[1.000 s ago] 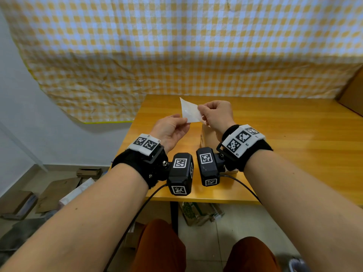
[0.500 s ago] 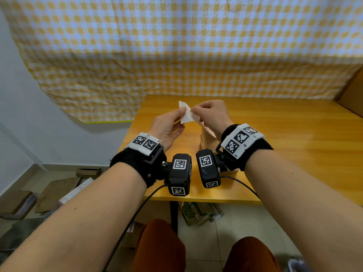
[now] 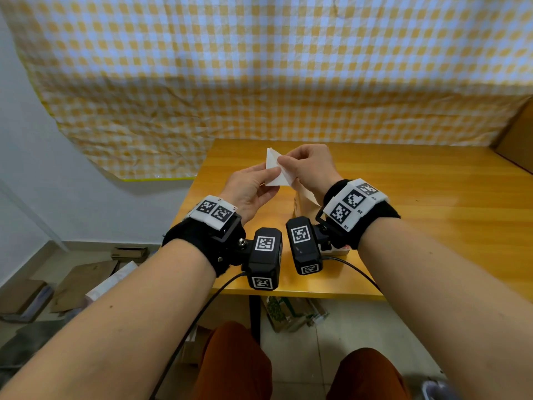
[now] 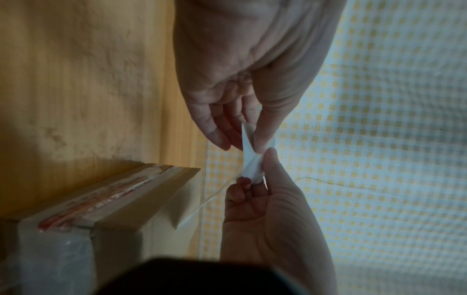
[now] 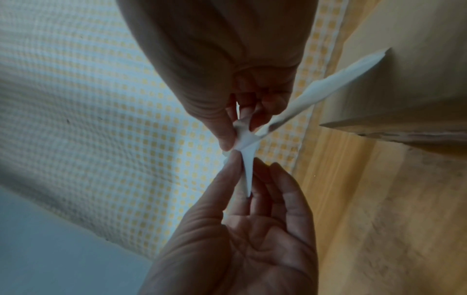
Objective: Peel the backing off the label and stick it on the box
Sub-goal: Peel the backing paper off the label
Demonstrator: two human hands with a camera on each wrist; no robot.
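Observation:
A small white label (image 3: 272, 171) is held in the air above the table's near left part, and both hands pinch it. My left hand (image 3: 271, 180) pinches its lower edge between thumb and fingers (image 4: 262, 137). My right hand (image 3: 284, 166) pinches the upper corner, and a thin pale backing strip (image 5: 328, 85) trails from it down towards the box. The layers part between the two pinches (image 5: 248, 159). The cardboard box (image 3: 301, 204) stands on the table just below my right wrist, mostly hidden; its taped top (image 4: 121, 201) shows in the left wrist view.
The yellow wooden table (image 3: 418, 220) stretches to the right and back. A checked yellow and white cloth (image 3: 259, 82) hangs behind it. Another brown box (image 3: 519, 134) sits at the far right edge. Cardboard scraps (image 3: 78, 281) lie on the floor to the left.
My right hand has slid left to meet the left hand on the label. The left thumb and fingers have closed on the sheet, and a strip now trails from the right hand.

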